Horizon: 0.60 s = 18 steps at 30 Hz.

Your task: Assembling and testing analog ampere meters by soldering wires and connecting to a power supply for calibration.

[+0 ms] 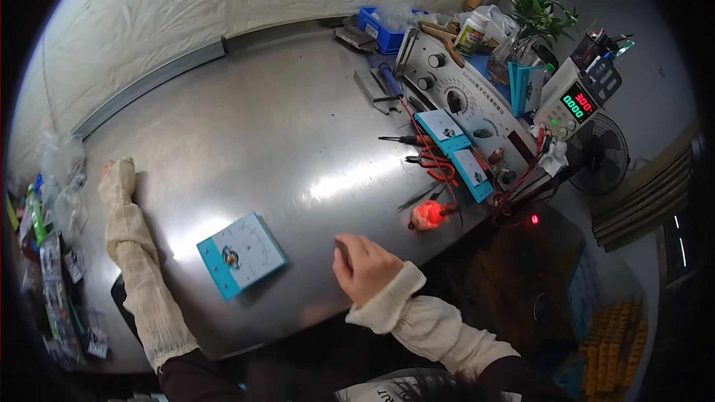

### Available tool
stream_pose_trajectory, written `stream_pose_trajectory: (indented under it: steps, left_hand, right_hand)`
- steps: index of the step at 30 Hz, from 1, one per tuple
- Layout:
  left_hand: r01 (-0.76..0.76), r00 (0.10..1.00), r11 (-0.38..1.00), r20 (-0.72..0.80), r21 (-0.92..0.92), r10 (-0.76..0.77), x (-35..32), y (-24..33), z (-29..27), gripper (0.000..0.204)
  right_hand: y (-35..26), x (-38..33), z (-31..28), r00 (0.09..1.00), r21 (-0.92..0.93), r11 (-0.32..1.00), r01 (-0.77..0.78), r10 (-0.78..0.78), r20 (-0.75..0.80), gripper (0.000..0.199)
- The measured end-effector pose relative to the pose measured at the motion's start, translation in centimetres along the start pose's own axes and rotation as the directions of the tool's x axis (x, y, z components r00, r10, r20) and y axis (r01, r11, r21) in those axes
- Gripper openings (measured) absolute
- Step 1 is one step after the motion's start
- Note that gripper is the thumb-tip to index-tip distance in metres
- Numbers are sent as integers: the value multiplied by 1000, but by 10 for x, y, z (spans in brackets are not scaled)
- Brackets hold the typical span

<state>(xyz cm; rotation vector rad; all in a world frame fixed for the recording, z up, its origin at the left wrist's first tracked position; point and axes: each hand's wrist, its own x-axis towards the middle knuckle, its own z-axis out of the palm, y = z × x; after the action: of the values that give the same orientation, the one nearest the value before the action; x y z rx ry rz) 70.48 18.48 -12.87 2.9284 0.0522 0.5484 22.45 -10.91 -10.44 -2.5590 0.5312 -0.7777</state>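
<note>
Right of the teal-and-white block (246,259), our right hand (365,268) curls together, seemingly between handlings; grasping calls for uncurling; leftward, we cannot tell our left hand's (109,167) state.

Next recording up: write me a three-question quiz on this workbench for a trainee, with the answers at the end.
1. Which is nearer the lone teal board: the left hand or the right hand?
2. True or false: in this view, the glowing red object is farther right than the right hand.
3. What colour is the bin at the far edge of the table? A) red B) blue C) yellow

Key: 1. the right hand; 2. true; 3. B.
</note>
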Motion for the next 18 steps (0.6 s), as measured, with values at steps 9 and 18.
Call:
stream_pose_trajectory:
  steps: [9, 18]
  left_hand:
    - [-130, 988, 991, 83, 16, 129, -123, 8, -58, 39]
    - [-22, 985, 999, 173, 40, 15, -215, 15, -111, 45]
  right_hand:
    - [7, -11, 10, 997, -59, 998, 39, -42, -59, 17]
    - [-2, -13, 3, 996, -85, 994, -63, 68, 53, 21]
